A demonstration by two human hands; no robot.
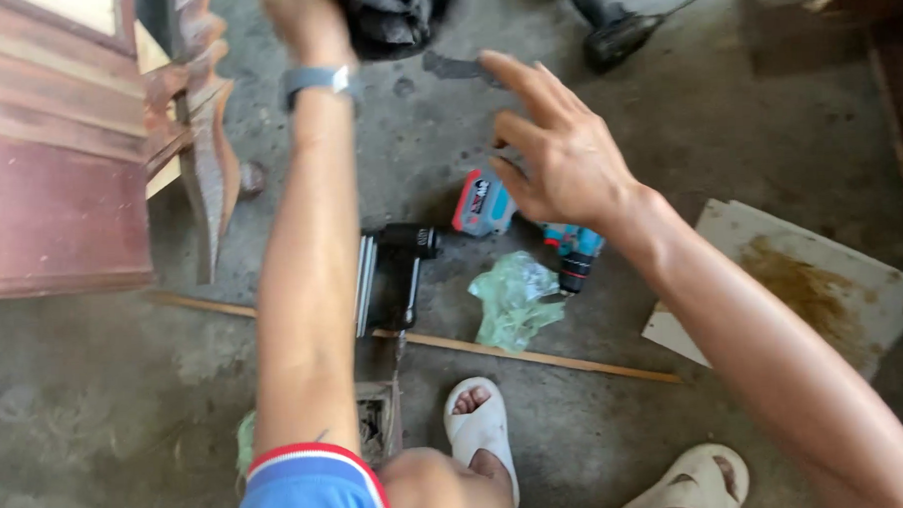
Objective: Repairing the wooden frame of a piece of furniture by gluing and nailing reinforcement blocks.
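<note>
With the left hand [308, 24] gripping the dark bundle [393, 16] far off, the spread, empty right hand [558, 145] should steady it from beside before pulling.

Rough matt concrete floor [767, 133], glossy reddish wooden furniture [49, 178], crinkled green plastic bag [513, 302], black plastic nail gun [397, 276].

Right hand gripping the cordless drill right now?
No. The right hand is open with fingers spread above the floor, while the cordless drill lies untouched on the concrete beneath it.
</note>
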